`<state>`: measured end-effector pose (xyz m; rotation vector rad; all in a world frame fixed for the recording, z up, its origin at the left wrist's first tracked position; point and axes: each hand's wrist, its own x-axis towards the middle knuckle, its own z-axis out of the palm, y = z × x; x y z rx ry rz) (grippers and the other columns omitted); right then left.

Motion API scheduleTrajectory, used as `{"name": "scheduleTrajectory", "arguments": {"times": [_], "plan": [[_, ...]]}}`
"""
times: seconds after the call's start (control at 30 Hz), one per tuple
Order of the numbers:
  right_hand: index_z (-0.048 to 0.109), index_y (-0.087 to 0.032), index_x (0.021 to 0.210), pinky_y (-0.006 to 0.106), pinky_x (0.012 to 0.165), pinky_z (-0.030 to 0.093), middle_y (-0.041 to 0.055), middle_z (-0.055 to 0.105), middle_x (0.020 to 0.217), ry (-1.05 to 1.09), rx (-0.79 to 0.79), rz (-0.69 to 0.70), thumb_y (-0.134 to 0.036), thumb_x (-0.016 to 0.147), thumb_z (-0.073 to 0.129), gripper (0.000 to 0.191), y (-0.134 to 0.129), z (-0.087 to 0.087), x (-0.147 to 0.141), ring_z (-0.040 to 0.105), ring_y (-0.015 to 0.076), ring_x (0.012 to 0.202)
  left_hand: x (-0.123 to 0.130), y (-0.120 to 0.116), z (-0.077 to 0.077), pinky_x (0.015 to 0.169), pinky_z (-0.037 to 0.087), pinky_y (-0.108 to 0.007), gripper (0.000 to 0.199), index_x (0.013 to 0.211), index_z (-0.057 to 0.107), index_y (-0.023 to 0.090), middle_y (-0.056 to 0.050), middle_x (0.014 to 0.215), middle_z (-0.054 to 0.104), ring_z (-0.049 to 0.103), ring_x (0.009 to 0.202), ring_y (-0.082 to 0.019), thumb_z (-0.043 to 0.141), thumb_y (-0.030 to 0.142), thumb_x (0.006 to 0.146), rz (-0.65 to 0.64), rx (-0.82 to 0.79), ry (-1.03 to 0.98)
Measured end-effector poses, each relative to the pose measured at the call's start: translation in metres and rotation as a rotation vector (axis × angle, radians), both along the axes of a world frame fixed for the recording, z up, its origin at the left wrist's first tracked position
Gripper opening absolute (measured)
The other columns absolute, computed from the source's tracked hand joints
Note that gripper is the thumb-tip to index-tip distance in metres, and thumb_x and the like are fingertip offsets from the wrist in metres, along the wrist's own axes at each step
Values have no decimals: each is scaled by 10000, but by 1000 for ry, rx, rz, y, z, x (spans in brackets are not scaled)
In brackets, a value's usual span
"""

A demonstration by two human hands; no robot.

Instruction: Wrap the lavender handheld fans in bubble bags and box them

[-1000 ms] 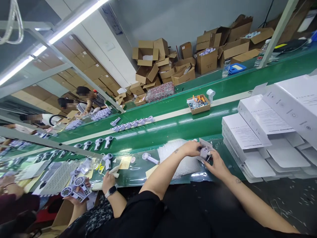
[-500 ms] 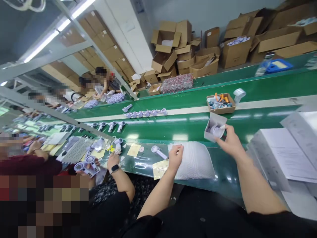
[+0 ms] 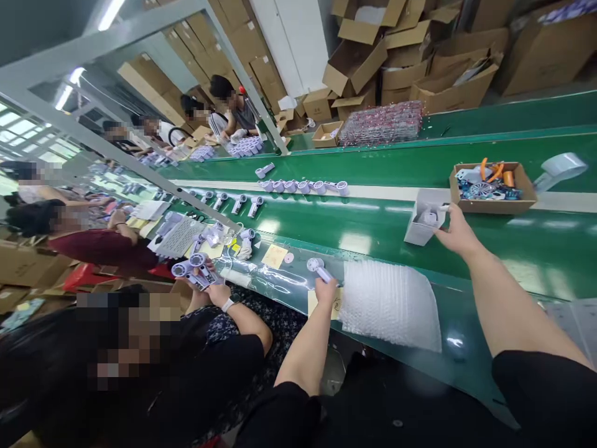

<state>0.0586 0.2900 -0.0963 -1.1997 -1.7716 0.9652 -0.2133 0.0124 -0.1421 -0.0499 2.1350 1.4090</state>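
My left hand (image 3: 326,290) is closed around the lower handle of a small pale purple handheld fan (image 3: 319,267), whose round head points away from me. Beside it lies a stack of bubble-wrap bags (image 3: 387,302) on the near green bench. My right hand (image 3: 459,231) grips an open white box (image 3: 416,236) by its right side, over the green conveyor. Inside the box a pale rounded part (image 3: 429,216) shows, partly hidden by the walls. A yellow paper note (image 3: 315,302) lies partly under my left wrist.
A cardboard tray (image 3: 494,205) of fan parts and orange-handled tools stands beyond my right hand, beside a pale fan-shaped item (image 3: 562,169). Several fans (image 3: 303,187) line the conveyor (image 3: 368,225). At my left a co-worker's hands (image 3: 217,292) hold fans. A metal post (image 3: 247,78) rises ahead.
My left hand has moved from the bubble-wrap bags to the fan's handle and closed on it. My right hand still holds the white box, now nearer the parts tray. The view has shifted left.
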Motion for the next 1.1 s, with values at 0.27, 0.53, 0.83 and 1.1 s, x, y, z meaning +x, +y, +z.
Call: {"name": "scheduleTrajectory", "arguments": {"times": [0.27,0.53,0.83,1.1], "plan": [[552,-206,949,403,760,540,75,664,913,635,-1007,126,-394,727,661,311,-179,16,-8,652,216,804,82,-14,50,495,438,-219,329,879,548,133,-29,747,589,590,598,-136,635,349,647,-417,317,-309],[611,-212,956,312,647,587,23,679,916,875,-948,-239,-278,696,725,291,-237,17,67,652,165,720,187,-19,51,770,459,-359,312,965,600,140,-99,896,608,563,893,-220,467,408,875,-1621,171,674],[625,-200,883,290,618,595,5,659,747,898,-1141,-373,-174,612,780,313,-312,13,156,638,158,657,205,14,28,813,397,-400,124,778,655,84,-176,879,618,515,968,-277,539,71,737,-2079,-164,1070],[616,-198,898,311,620,592,21,680,771,1033,-1228,-181,-156,638,744,293,-315,5,151,663,197,752,206,31,41,758,446,-288,172,919,659,186,-63,909,672,601,861,-198,544,262,816,-1746,-273,803]]}}
